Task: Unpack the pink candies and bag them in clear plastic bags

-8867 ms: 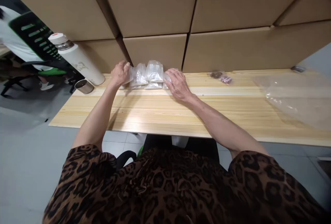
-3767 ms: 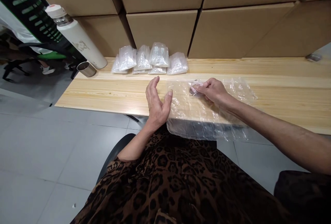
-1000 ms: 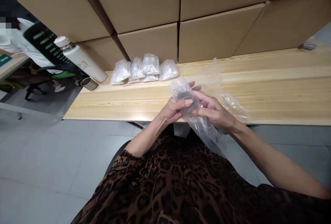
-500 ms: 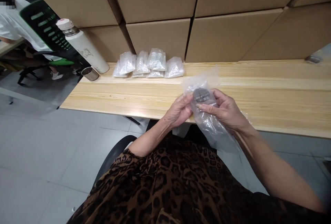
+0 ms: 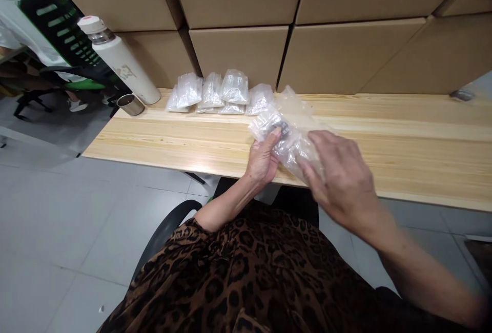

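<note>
My left hand [image 5: 263, 161] is closed on a clear plastic bag [image 5: 298, 153], its thumb pressing a dark round disc [image 5: 283, 128] inside the bag. Part of the disc is hidden by the thumb and the crinkled film. At the bag's right side, my right hand [image 5: 342, 179] has its thumb and curled fingers around the plastic and is slightly blurred. Both hands are above the front part of the wooden table [image 5: 184, 141].
Several filled clear bags [image 5: 234, 87] lie along the back of the table. A white thermos [image 5: 128, 69] and a metal cup [image 5: 130, 104] stand at the left end. Stacked cardboard boxes [image 5: 238, 56] form a wall behind. A person in white [image 5: 31, 25] sits at far left.
The bag and disc have shifted left in my left hand, whose thumb now lies over the disc. My right hand has let go of the disc area and moved right along the bag.
</note>
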